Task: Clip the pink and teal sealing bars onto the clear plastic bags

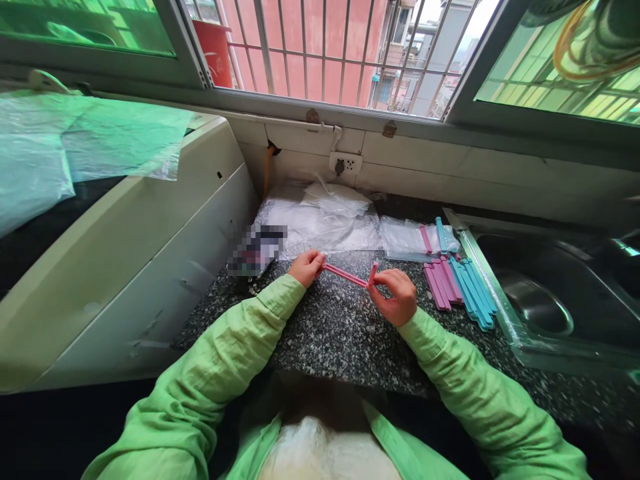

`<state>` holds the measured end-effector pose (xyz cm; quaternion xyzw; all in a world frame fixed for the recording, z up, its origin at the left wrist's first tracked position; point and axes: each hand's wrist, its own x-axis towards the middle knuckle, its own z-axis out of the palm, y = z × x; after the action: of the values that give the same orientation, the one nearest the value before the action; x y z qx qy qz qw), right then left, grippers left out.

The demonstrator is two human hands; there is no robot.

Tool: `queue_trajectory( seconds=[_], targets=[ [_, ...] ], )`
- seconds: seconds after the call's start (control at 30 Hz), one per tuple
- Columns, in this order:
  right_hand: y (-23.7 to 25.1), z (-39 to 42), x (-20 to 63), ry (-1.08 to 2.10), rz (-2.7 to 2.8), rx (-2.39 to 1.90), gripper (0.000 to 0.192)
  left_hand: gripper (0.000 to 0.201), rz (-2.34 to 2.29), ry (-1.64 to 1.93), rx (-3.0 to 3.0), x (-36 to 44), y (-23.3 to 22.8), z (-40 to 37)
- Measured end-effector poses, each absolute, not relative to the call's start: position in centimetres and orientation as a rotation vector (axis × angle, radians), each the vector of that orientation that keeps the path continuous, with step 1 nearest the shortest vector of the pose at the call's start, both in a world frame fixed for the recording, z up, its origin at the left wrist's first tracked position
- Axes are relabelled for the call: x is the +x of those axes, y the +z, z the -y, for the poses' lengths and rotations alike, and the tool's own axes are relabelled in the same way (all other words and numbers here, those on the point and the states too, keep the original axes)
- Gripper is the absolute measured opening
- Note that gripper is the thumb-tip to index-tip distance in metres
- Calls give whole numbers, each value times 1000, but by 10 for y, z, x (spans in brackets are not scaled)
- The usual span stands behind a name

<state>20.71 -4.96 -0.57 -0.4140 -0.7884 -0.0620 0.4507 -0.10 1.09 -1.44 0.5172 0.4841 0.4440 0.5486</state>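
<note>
Over the speckled granite counter (330, 333) I hold a long pink bag clip (346, 275) level between both hands. My left hand (306, 267) pinches its left end and my right hand (396, 297) grips its right end, where a short pink piece sticks up. To the right of my right hand lie several pink clips (441, 283) and several blue clips (473, 290) in a row on the counter. Behind them a clear plastic bag (407, 237) lies flat with a pink and a blue clip on it.
More clear plastic bags (320, 217) are heaped at the back by a wall socket (345, 163). A steel sink (545, 293) is on the right. A white appliance (125, 253) rises on the left, draped with plastic. A barred window runs along the back.
</note>
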Motion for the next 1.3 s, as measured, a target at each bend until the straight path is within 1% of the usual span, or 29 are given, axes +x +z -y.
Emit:
queue_trajectory(
  seconds=[0.77, 1.3],
  targets=[
    [-11, 50, 204, -116, 2063, -1061, 6, 32, -1125, 1021, 1274, 2, -14, -8],
    [-11, 50, 203, -185, 2166, -1074, 8, 32, -1119, 1002, 1286, 3, -13, -6]
  ],
)
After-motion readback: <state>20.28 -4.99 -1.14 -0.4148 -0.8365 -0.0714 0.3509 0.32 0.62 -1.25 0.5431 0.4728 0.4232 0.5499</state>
